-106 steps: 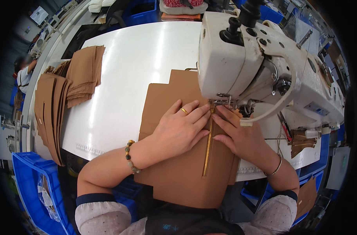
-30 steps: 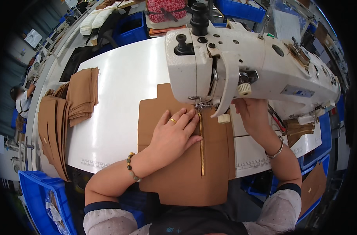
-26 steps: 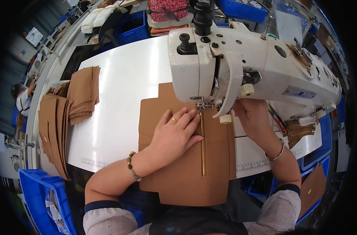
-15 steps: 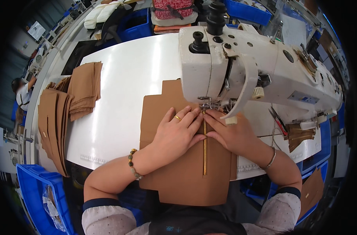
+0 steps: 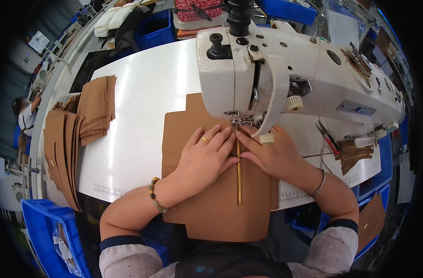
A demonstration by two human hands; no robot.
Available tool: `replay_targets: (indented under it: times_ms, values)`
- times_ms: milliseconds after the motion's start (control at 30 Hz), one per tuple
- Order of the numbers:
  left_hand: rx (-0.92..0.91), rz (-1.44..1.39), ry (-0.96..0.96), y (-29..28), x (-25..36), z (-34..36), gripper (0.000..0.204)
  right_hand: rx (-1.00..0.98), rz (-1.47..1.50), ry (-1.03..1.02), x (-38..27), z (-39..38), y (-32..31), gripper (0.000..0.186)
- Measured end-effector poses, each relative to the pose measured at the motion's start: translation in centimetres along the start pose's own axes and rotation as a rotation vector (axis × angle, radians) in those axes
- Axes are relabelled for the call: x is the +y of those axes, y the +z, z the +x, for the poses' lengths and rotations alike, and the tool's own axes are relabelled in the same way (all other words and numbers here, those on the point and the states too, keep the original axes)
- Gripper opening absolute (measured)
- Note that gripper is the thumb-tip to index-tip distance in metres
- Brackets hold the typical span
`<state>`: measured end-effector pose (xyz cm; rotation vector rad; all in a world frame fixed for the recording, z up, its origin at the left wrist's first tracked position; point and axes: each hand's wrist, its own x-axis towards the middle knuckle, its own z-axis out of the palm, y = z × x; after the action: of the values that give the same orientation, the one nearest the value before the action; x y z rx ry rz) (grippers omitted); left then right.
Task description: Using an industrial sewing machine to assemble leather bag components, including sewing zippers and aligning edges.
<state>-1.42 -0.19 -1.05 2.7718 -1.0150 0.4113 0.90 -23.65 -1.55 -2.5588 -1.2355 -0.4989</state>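
A brown flat panel (image 5: 215,215) with a stepped outline lies under the head of the white sewing machine (image 5: 327,85), overhanging the table's front edge. A gold zipper (image 5: 240,185) runs lengthwise in it, up to the metal presser foot (image 5: 239,122). My left hand (image 5: 204,162) lies on the panel left of the zipper, fingers stretched out just before the foot, thumb by the zipper. My right hand (image 5: 272,155) rests on the panel to the right, index finger and thumb beside the zipper, other fingertips partly hidden behind the machine's guard.
Brown pieces are stacked (image 5: 63,155) on the white table (image 5: 142,92) at left. Right are scissors (image 5: 327,139) and small brown pieces (image 5: 353,155). Blue bins (image 5: 49,208) flank the table; a red patterned bag (image 5: 197,10) stands behind. A person (image 5: 28,113) works far left.
My right hand has come down and left from behind the machine, where it was about a second ago, back beside the zipper. My left hand has stayed near the foot.
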Motion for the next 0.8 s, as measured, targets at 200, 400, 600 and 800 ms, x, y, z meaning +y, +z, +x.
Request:
replay_targets:
  times_ms: [200,400,600,800]
  values:
    - [0.022,-0.013,0.017,-0.16,-0.05,-0.25,0.05,-0.007,0.024,-0.013,-0.09,-0.16,0.07,0.051]
    - [0.012,-0.035,0.019,-0.23,-0.29,-0.02,0.05,0.008,0.017,-0.006,0.0,-0.09,0.2,0.052]
    - [0.022,-0.054,0.011,-0.11,-0.66,0.48,0.049,0.033,0.032,0.017,-0.03,0.09,0.15,0.05]
    - [0.038,-0.057,0.008,0.06,-0.83,0.61,0.054,0.041,0.031,0.0,0.34,0.18,0.19,0.047]
